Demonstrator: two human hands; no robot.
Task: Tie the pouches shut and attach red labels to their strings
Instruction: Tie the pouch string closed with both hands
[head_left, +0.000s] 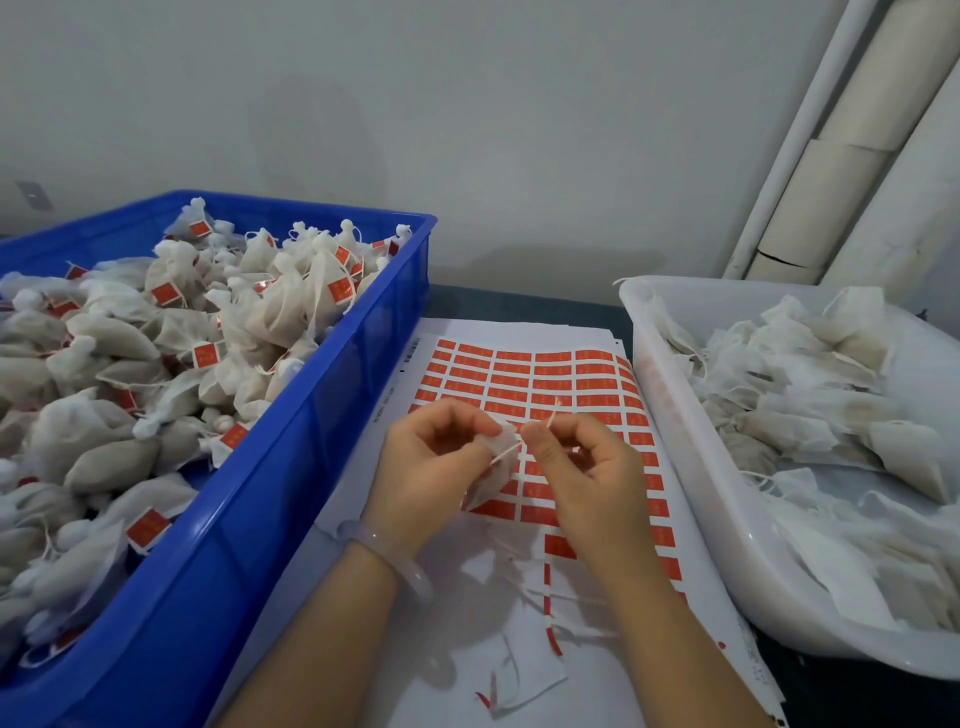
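Grey wall (467, 104) backs a dark work table (519, 306), with pale pipes (831, 156) rising at one o'clock. From the head camera, the left hand (434, 457) pinches a small white pouch (496, 465) near its neck at frame centre. The right hand (582, 460) pinches the pouch's string (506, 453) between thumb and forefinger, with the string's end poking up above the fingertips. Both hands sit close together, raised over the label sheet (519, 374), probably so the string can be drawn tight with a red sticker ready just below. Rows of red labels fill the sheet toward twelve o'clock, and the peeled part, with scraps of backing (519, 670), lies at six. At nine o'clock a blue crate (322, 364) holds a heap of tied pouches (130, 374) carrying red tags, seemingly the finished pile. At three o'clock a white tub (670, 415) holds loose, flat pouches (810, 410) without tags, within easy reach of the right hand. A pale bangle (395, 553) circles the left wrist.
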